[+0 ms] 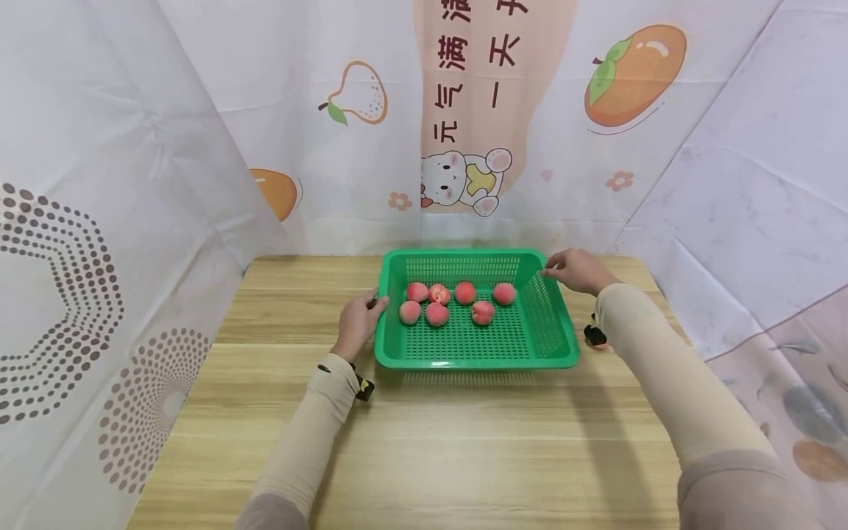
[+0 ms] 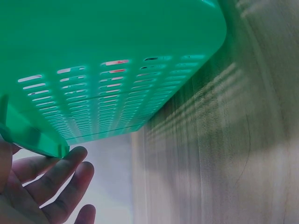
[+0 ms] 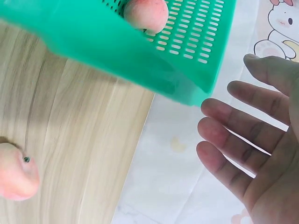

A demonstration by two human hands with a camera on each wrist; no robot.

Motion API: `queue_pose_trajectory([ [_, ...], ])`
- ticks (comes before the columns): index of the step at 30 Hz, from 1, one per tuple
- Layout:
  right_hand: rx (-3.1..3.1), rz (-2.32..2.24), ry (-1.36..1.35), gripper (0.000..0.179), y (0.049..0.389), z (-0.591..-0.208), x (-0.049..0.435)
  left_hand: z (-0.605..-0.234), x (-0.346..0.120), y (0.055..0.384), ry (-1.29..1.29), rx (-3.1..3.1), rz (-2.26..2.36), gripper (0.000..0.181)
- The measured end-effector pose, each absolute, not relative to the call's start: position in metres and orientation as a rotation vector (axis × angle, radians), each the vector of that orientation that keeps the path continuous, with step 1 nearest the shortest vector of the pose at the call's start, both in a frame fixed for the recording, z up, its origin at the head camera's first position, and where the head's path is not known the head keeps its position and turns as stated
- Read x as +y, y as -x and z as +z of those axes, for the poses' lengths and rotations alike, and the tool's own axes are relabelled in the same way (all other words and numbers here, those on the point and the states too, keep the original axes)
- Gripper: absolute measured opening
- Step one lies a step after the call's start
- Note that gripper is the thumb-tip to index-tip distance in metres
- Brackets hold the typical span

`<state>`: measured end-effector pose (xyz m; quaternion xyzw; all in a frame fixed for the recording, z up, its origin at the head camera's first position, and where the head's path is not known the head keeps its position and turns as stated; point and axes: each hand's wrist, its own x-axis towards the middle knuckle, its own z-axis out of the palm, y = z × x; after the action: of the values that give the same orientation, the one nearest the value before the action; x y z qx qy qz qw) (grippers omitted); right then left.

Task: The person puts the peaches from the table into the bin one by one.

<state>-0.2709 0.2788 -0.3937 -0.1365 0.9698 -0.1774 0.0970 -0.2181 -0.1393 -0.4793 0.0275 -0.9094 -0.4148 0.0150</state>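
Observation:
A green plastic basket [image 1: 477, 363] with slotted walls holds several pinkish-red peaches [image 1: 436, 314], most of them towards its back and left. At the basket's left rim, my left hand [image 1: 358, 322] pinches the edge, thumb over the top and fingers beneath; the left wrist view shows those fingers [image 2: 70, 175] under the rim. My right hand [image 1: 578, 271] is beside the back right corner, its fingers spread and holding nothing in the right wrist view. Another peach [image 3: 17, 172] lies on the table outside the basket, mostly hidden behind my right wrist in the head view.
The basket stands towards the back of a wood-grain table [image 1: 464, 456]. Behind the table hangs a white curtain [image 1: 318, 184] printed with fruit and a cartoon animal, and patterned cloth covers both sides. Each wrist carries a black strapped device [image 1: 364, 388].

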Motion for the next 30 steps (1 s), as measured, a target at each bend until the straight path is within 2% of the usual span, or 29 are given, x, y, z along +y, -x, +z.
queue_pose_trajectory([
  [21, 2.825, -0.307, 0.266, 0.041, 0.266, -0.385, 0.314, -0.478, -0.139, 0.216, -0.087, -2.799, -1.296, 0.048],
  [30, 2.744, -0.273, 0.193, 0.041, 0.261, -0.397, 0.331, -0.478, -0.138, 0.216, -0.070, -2.792, -1.272, 0.047],
])
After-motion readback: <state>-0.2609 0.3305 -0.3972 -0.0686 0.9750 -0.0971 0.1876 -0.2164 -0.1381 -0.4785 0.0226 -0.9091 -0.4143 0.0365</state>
